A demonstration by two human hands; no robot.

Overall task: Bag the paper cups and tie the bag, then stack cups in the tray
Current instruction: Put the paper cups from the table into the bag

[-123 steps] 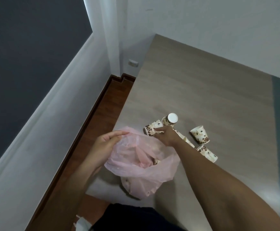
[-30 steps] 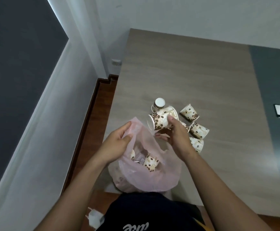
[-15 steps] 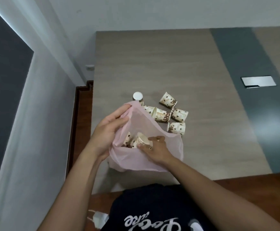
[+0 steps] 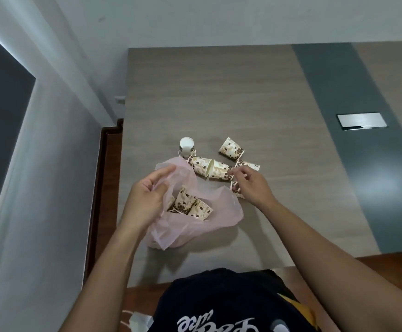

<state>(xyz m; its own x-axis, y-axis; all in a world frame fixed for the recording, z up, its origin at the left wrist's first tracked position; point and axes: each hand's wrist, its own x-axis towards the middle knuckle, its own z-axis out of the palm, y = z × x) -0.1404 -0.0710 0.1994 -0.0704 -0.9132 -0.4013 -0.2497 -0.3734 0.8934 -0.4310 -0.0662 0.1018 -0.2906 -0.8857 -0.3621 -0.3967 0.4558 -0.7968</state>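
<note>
A thin pink plastic bag [image 4: 195, 226] lies open on the table with several bean-patterned paper cups [image 4: 190, 206] inside. My left hand [image 4: 147, 197] grips the bag's left rim and holds its mouth open. Beyond the bag, several more cups lie on their sides [image 4: 209, 169], and one stands upside down [image 4: 186, 146]. My right hand [image 4: 250, 183] hovers over the right end of that group, fingers spread and touching the lying cups, holding none that I can see. One cup [image 4: 235, 188] is partly hidden under that hand.
The wooden table [image 4: 243, 97] has a grey-green stripe [image 4: 353, 164] with a metal cover plate [image 4: 362, 121] at the right. The table's left edge drops to a wood floor [image 4: 108, 178] beside a white wall. A white object [image 4: 137, 318] lies low by my dark shirt.
My right hand has come out of the bag, leaving a cup inside, and moved up-right to the cups on the table. The left hand still holds the bag open.
</note>
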